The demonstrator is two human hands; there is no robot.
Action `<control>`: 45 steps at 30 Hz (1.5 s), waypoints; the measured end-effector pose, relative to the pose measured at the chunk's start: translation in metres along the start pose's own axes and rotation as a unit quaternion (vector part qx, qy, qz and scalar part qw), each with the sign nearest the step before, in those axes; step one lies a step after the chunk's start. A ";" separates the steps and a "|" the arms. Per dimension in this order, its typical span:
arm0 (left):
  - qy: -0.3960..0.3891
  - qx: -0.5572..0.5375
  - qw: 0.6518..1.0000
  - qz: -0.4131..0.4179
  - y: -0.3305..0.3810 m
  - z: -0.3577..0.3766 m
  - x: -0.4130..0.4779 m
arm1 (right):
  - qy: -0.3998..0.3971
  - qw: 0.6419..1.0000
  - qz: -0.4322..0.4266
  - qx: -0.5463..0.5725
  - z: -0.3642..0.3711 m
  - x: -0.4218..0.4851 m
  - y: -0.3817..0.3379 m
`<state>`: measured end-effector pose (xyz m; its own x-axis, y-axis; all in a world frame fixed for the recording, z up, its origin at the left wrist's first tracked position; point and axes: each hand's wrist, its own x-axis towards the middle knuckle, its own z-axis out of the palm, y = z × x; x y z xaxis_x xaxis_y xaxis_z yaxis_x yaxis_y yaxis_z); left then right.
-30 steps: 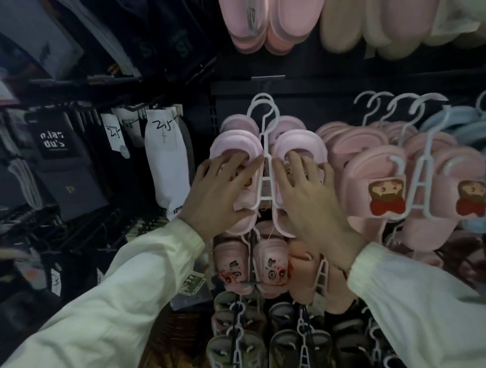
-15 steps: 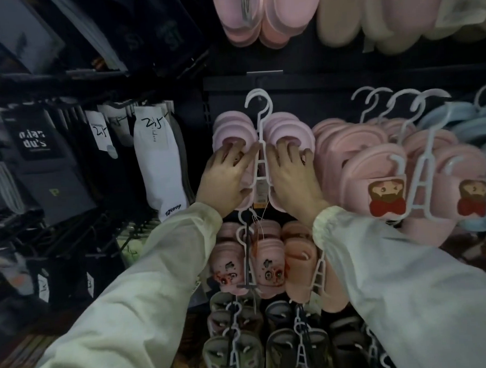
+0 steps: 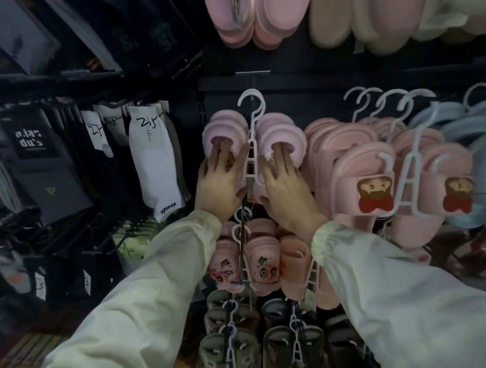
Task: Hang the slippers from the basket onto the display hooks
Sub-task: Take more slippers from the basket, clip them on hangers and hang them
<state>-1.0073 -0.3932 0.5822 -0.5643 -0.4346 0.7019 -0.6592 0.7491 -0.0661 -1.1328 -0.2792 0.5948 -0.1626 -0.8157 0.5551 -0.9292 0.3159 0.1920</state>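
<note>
A pair of pale pink slippers [image 3: 285, 135] hangs on a white plastic hanger [image 3: 250, 113], whose hook sits over a display peg on the dark rack. My left hand [image 3: 220, 185] lies flat on the left slipper, fingertips at its opening and thumb beside the hanger's lower end. Pressing flat on the right slipper is my right hand [image 3: 285, 190], fingers straight and reaching into its opening. More pink pairs sit behind this one on the same peg. The basket is not in view.
Packaged socks [image 3: 156, 160] hang at the left. Right of my hands hang pink slippers with a cartoon patch [image 3: 374, 193], then blue slippers [image 3: 481, 132]. Pink and cream slippers [image 3: 255, 14] hang above. Below are smaller pink slippers [image 3: 261, 267] and grey-green slippers [image 3: 231, 350].
Both hands have reached up and deeper toward the rack, pushing the pink pair back along the peg against the pairs behind it. Fingers now stretch straight into the slipper openings.
</note>
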 end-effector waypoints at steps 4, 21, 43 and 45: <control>-0.005 0.011 1.000 -0.010 0.007 0.000 -0.009 | 0.010 1.000 0.013 -0.001 -0.004 -0.013 0.000; -0.073 -0.049 0.996 0.021 0.088 -0.021 -0.127 | -0.056 0.983 -0.030 0.173 0.019 -0.153 0.004; -0.199 -0.213 0.953 0.079 0.252 -0.011 -0.233 | -0.080 0.977 -0.036 0.195 0.040 -0.341 0.068; -0.202 -0.207 0.955 0.062 0.265 -0.010 -0.241 | -0.093 0.975 -0.033 0.198 0.043 -0.356 0.077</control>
<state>-1.0413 -0.0847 0.4031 -0.8261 -0.4242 0.3710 -0.3687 0.9047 0.2134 -1.1604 0.0143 0.3771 -0.1220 -0.9136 0.3878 -0.9889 0.0787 -0.1258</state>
